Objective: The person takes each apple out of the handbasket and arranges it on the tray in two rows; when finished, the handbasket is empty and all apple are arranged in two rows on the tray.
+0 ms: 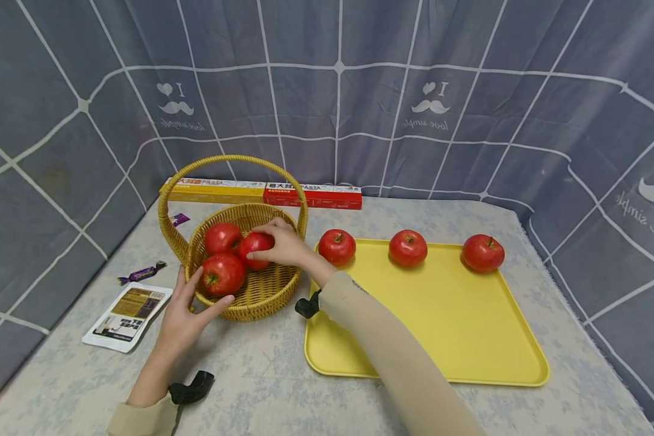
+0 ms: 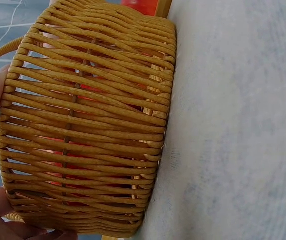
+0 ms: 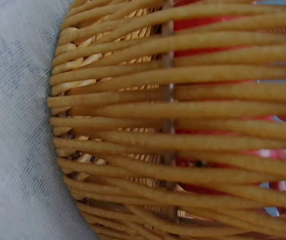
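A round wicker basket (image 1: 261, 297) with a tall arched handle stands on the table at left of centre. Two red apples lie inside it, one at the back (image 1: 221, 237) and one in front (image 1: 223, 275). My right hand (image 1: 286, 245) reaches in over the right rim and grips a third red apple (image 1: 255, 249) beside them. My left hand (image 1: 182, 315) holds the near left rim, thumb and fingers spread apart along it. In the left wrist view, fingers appear at the rim of the basket (image 2: 88, 120). The right wrist view shows mostly its woven side (image 3: 182, 120), with red behind the gaps.
A yellow tray (image 1: 430, 321) lies to the right, with three red apples (image 1: 408, 248) along its far edge. Pasta boxes (image 1: 313, 195) stand behind the basket. To the left are a white pouch (image 1: 128, 318) and purple-wrapped candies (image 1: 142, 274). A grey checked curtain (image 1: 338, 103) surrounds the table.
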{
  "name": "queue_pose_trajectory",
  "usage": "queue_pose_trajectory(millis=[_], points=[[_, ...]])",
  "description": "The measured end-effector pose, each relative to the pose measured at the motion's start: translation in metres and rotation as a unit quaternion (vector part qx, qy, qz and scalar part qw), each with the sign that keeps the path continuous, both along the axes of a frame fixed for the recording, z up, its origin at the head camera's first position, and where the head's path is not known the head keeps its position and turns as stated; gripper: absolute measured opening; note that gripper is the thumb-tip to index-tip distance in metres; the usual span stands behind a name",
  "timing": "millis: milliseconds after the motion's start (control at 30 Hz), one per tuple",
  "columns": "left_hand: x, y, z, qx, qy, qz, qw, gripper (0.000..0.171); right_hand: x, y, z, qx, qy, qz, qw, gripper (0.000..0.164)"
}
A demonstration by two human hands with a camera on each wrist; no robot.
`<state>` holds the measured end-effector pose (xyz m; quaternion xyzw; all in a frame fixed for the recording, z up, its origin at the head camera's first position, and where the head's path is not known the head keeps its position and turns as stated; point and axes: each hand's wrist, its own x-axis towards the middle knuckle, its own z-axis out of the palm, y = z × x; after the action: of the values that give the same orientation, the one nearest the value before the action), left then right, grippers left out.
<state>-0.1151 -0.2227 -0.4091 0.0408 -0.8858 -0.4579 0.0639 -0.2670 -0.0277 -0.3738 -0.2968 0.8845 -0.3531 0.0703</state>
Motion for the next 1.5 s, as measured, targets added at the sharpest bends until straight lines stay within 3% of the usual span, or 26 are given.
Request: queue_pose_trajectory(millis=[167, 333, 533, 700, 867, 1000, 1233, 1500], points=[[0.0, 0.0, 0.0, 0.002, -0.005, 0.003, 1.0, 0.094, 0.0, -0.001, -0.001, 0.004, -0.01, 0.01, 1.0, 0.05], [0.0, 0.0, 0.001, 0.001, -0.008, 0.006, 0.9999, 0.094, 0.004, -0.002, -0.001, 0.036, -0.019, 0.035, 0.999, 0.065], [0.0, 0.001, 0.0, 0.007, -0.002, 0.005, 1.0, 0.093, 0.011, -0.001, -0.006, 0.084, 0.046, 0.018, 0.995, 0.085], [0.001, 0.001, 0.001, 0.002, -0.004, 0.005, 1.0, 0.092, 0.02, 0.008, -0.005, 0.02, 0.055, 0.021, 0.998, 0.083], [0.001, 0.0, 0.002, 0.0, -0.002, 0.001, 1.0, 0.091, 0.033, 0.026, 0.003, -0.089, 0.008, 0.058, 0.994, 0.081], [0.001, 0.0, 0.001, 0.001, -0.001, 0.0, 1.0, 0.091, 0.045, 0.047, 0.013, -0.136, -0.024, 0.077, 0.987, 0.085], [0.002, 0.0, 0.0, 0.004, 0.0, 0.004, 1.0, 0.092, 0.054, 0.09, 0.019, -0.129, -0.001, 0.09, 0.988, 0.087], [0.001, -0.001, -0.001, 0.007, 0.009, -0.001, 0.9999, 0.091, 0.059, 0.135, 0.006, -0.104, -0.065, 0.137, 0.983, 0.089]])
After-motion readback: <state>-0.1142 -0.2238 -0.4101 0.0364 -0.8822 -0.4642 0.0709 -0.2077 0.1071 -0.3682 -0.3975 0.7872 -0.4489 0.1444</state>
